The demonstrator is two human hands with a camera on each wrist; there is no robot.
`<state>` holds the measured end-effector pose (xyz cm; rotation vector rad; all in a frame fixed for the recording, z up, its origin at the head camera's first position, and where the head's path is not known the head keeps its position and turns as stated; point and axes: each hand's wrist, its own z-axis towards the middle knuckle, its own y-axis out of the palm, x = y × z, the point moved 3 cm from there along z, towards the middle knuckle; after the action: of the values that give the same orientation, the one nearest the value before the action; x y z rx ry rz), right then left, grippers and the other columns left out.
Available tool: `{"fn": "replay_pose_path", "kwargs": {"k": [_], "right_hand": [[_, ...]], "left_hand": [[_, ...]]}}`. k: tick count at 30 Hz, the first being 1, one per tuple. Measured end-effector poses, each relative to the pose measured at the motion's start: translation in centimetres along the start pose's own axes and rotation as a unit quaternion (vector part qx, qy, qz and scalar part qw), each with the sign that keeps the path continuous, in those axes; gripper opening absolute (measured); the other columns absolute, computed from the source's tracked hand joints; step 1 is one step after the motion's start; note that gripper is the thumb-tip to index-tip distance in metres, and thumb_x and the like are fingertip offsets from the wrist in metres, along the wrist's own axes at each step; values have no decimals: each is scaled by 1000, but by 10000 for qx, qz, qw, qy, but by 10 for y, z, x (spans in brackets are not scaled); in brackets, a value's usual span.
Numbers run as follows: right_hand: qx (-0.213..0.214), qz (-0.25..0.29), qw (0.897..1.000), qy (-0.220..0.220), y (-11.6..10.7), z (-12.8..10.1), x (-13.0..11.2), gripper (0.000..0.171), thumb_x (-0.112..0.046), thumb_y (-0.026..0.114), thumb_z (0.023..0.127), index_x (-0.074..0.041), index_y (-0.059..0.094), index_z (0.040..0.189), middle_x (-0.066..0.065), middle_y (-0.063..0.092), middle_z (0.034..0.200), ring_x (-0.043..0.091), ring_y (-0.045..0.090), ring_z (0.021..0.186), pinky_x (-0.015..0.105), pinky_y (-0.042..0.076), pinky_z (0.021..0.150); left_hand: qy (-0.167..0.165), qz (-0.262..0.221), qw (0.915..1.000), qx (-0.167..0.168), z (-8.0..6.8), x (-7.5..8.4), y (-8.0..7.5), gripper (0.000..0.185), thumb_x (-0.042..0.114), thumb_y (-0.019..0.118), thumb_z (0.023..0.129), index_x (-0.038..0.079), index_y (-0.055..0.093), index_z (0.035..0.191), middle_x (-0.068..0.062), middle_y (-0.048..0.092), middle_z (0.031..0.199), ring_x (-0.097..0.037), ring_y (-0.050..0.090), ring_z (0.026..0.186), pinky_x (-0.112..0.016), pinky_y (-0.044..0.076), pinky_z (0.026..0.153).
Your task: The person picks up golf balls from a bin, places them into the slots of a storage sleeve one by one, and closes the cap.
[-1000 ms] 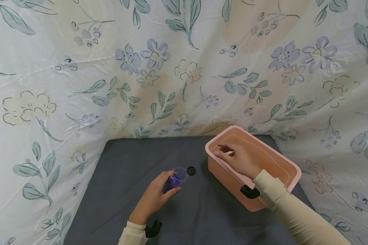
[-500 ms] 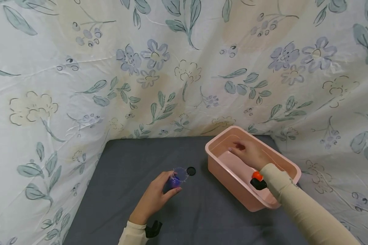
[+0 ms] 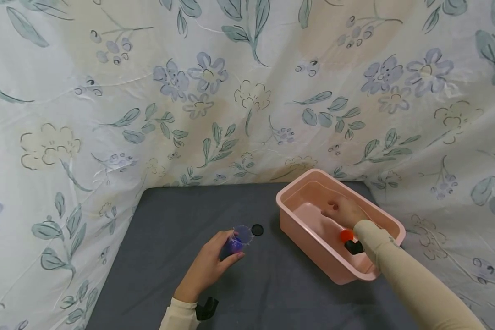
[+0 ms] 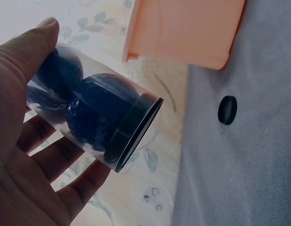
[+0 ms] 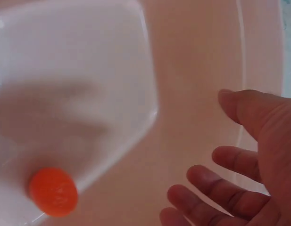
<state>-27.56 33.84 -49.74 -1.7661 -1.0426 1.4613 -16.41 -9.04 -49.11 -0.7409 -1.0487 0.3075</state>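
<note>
— Floral sheets wall in a grey bench (image 3: pixel 181 215). What does the head view give?
— Left hand (image 3: pixel 209 266) grips a clear tube (image 3: pixel 236 240) beside a black cap (image 3: pixel 257 230); right hand (image 3: pixel 343 211) is down inside the pink tub (image 3: pixel 309 243).
— Left wrist view?
— Fingers (image 4: pixel 51 160) and thumb wrap the tube (image 4: pixel 91 117), dark balls inside, its mouth uncapped.
— Right wrist view?
— Fingers (image 5: pixel 216 188) loosely spread, holding nothing, an orange disc (image 5: pixel 53 191) on the tub floor (image 5: pixel 88 70). Seemingly a reach; next, I'd judge, they must close on it.
</note>
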Motion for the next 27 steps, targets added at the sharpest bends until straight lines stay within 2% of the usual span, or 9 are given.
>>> {"fn": "replay_pose_path", "kwargs": {"k": [5,9,13,16,18,22,24,27], "right_hand": [[-105,-117,9997,197,2,1,12,56,-32,76,94,7,60,131,29,64,130,38,64,104,57,55,96],[-180,-398,9989,142,8,7,25,55,-30,80,90,8,64,126,27,68,122,34,64,95,54,56,93],[-257,-746,9969,43,14,15,36,55,-31,82,87,7,65,123,26,69,118,33,64,94,52,56,93],[-436,-760,9961,96,18,18,41,56,-31,83,87,7,64,123,26,68,116,32,64,91,50,57,89],[-597,-753,9952,166,20,18,44,54,-30,82,87,7,63,123,23,67,111,29,62,87,44,58,82],[-777,-969,9922,143,25,16,49,37,-26,78,89,3,64,107,14,64,93,25,59,79,34,51,66],[-761,-1119,9908,86,27,14,50,28,-23,76,89,0,63,97,11,61,84,25,58,75,33,46,62],[-734,-1375,9878,-32,28,10,49,23,-21,72,87,-2,59,88,10,58,78,26,57,71,35,46,60]], "left_hand": [[-79,-2,10000,-26,0,0,0,53,45,74,94,21,59,139,2,65,132,-12,66,116,-40,58,100],[-144,-16,9999,-38,0,0,-1,53,45,74,94,22,59,140,2,65,133,-13,66,117,-41,57,101],[-97,6,10000,-12,0,0,-2,52,44,74,95,21,60,140,1,65,132,-12,66,117,-42,57,101],[-50,43,10000,6,0,0,-2,52,44,74,95,20,60,139,1,66,132,-12,66,117,-41,57,101],[-38,57,10000,14,0,-1,-1,53,45,73,95,20,60,140,1,66,132,-12,66,117,-41,57,101],[-68,35,10000,15,-1,-2,-1,54,47,72,95,21,59,141,1,65,134,-13,67,119,-41,57,101],[-92,-9,10000,12,-1,-2,-1,54,48,72,95,22,59,141,2,65,135,-13,67,119,-42,57,101],[-88,-36,10000,14,-1,-4,-1,54,47,72,95,23,59,141,2,65,135,-13,66,119,-41,57,100]]}}
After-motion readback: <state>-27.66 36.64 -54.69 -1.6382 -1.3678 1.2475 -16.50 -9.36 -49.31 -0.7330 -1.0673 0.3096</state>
